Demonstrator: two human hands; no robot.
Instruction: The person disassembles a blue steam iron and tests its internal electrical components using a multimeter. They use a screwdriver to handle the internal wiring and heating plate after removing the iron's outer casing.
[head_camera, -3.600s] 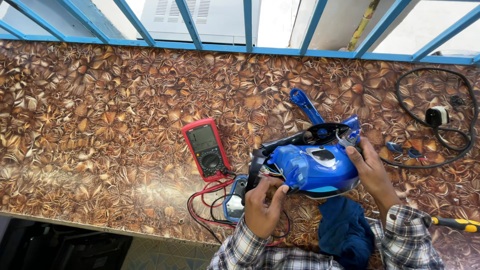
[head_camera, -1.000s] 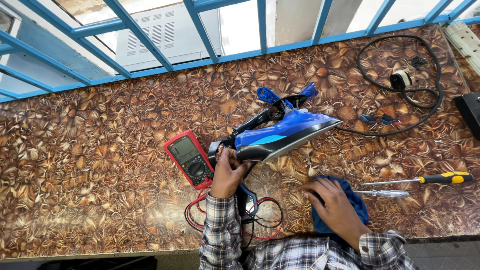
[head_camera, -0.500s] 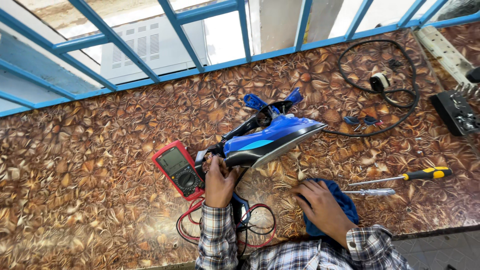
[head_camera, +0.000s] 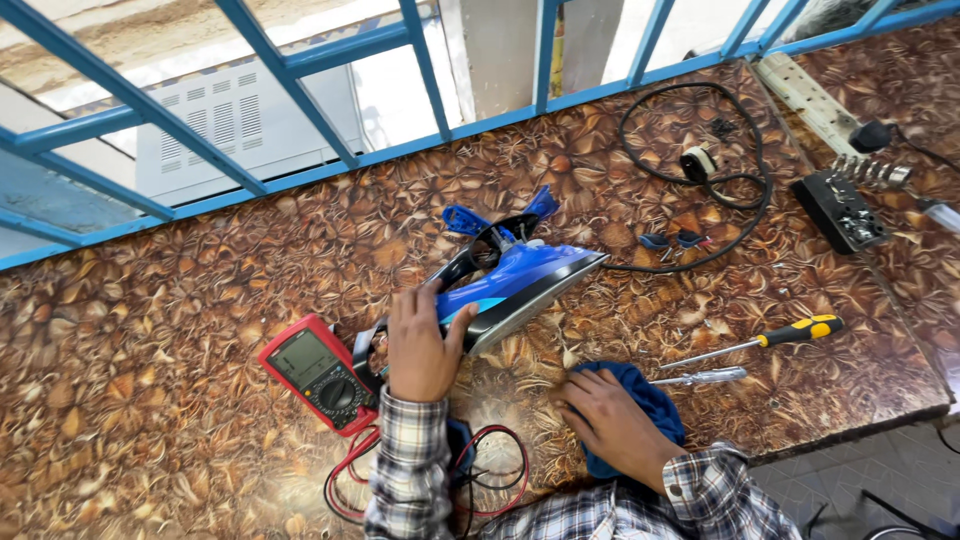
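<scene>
On the patterned bench (head_camera: 150, 420) in front of me, my left hand (head_camera: 420, 345) closes its grip over the rear end of the blue steam iron (head_camera: 520, 285), fingers wrapped over the body and thumb pressed to its side. I hold it tipped on edge so the soleplate faces down and towards me, the pointed nose aimed away to the right. That tilt keeps the iron steady and its underside open to view. My right hand (head_camera: 610, 420) rests flat and relaxed on the blue cloth (head_camera: 650, 410) near the bench edge, fingers loosely spread on the cloth, clasping nothing.

Just left of the iron lies the red multimeter (head_camera: 320, 372), face up, its red and black test leads (head_camera: 500, 470) looped beside my left sleeve, within easy reach. To the right of the cloth sit a yellow-handled screwdriver (head_camera: 760, 342) and a smaller clear-handled screwdriver (head_camera: 700, 377), side by side. The iron's black power cord (head_camera: 700, 185) runs from the nose and coils at the far side of the bench, out of the way.
</scene>
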